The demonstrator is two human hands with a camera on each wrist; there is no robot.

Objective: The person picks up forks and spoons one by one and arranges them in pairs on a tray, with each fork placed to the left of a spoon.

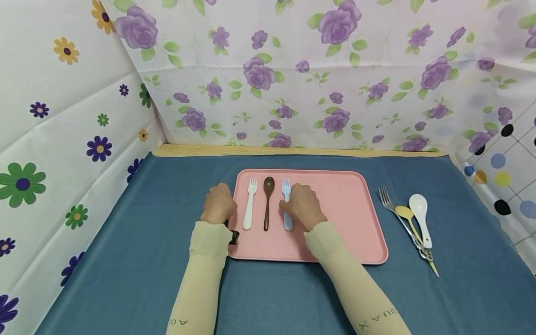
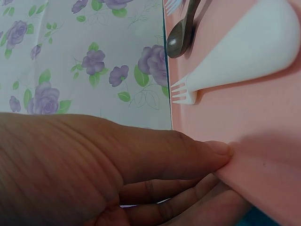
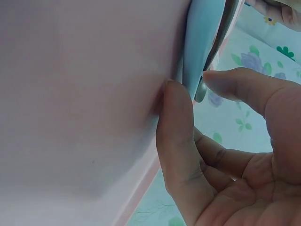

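My left hand (image 1: 218,204) pinches the left rim of a pink tray (image 1: 343,209), thumb on top and fingers curled beneath, as the left wrist view shows. My right hand (image 1: 304,204) has its thumb and index finger on either side of a light blue fork (image 1: 288,222), fingertips right at its handle. That fork lies on the tray with its tines pointing away from me. To its left are a dark brown spoon (image 1: 266,204) and a white fork (image 1: 249,211), lined up roughly parallel. Close by my left thumb, the white fork (image 2: 244,52) fills much of the left wrist view.
Right of the tray, on the blue cloth (image 1: 125,260), lie a metal fork (image 1: 398,215), a small yellow spoon (image 1: 404,212) and a white spoon (image 1: 420,214), their handles partly overlapping. Flower-patterned sheets (image 1: 234,102) stand behind and at the left.
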